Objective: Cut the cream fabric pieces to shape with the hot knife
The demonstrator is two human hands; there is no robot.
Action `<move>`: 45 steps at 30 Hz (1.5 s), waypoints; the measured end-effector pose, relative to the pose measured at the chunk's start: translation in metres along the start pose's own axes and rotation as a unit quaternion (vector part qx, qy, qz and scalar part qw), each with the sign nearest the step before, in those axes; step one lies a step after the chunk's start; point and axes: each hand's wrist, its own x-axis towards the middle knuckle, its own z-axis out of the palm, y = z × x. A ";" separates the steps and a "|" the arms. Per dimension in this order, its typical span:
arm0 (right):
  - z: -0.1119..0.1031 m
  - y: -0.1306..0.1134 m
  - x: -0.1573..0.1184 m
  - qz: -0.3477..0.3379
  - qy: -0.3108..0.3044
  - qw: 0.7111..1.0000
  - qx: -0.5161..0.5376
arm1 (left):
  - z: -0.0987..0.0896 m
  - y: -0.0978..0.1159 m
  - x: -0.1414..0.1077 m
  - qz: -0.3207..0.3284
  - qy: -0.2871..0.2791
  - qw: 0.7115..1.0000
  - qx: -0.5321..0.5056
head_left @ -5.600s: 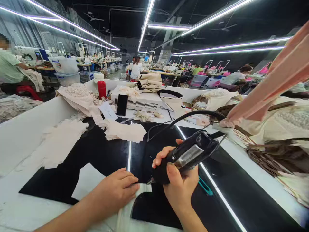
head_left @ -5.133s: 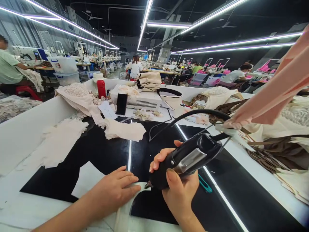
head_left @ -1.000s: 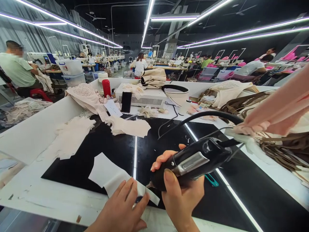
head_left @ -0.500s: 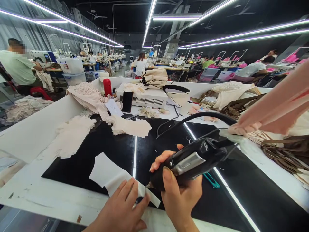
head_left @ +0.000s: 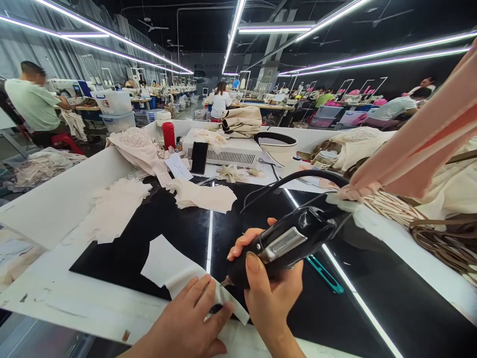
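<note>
My left hand (head_left: 194,313) presses the white fabric piece (head_left: 175,266) against a black board, fingers close together and thumb near its narrow end. Something small and dark shows by the thumb; I cannot make out what it is. In my right hand (head_left: 270,293) is a black handheld electric tool (head_left: 283,243) with a silver side plate. Its thin metal tip points down to the left, at the edge of the fabric beside my left fingertips. Pink cloth (head_left: 406,159) is tied around the tool's rear and runs up to the right.
A teal slotted tool (head_left: 326,276) lies right of my right hand. Stacks of cut fabric (head_left: 203,196) and a phone (head_left: 199,158) sit farther back. A black cable (head_left: 290,178) arches behind the tool. Brown strips (head_left: 443,243) lie at the right. Co-workers sit at sewing tables beyond.
The black tool and my right hand have shifted slightly left, the tip staying by my left fingers. My left hand keeps its place on the fabric. The view has moved a little.
</note>
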 end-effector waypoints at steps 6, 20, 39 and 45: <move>0.000 0.000 0.000 0.004 0.002 1.000 0.002 | -0.006 -0.006 0.001 -0.020 0.037 0.998 -0.049; 0.001 0.001 0.000 -0.004 0.009 0.999 -0.037 | -0.017 -0.011 0.005 -0.010 0.018 0.997 -0.070; -0.003 -0.010 -0.014 -0.004 0.023 1.000 -0.012 | -0.042 -0.024 0.006 -0.061 -0.055 0.985 -0.153; -0.001 -0.014 -0.013 0.001 0.030 0.999 -0.022 | -0.045 -0.022 0.005 -0.055 -0.073 0.985 -0.145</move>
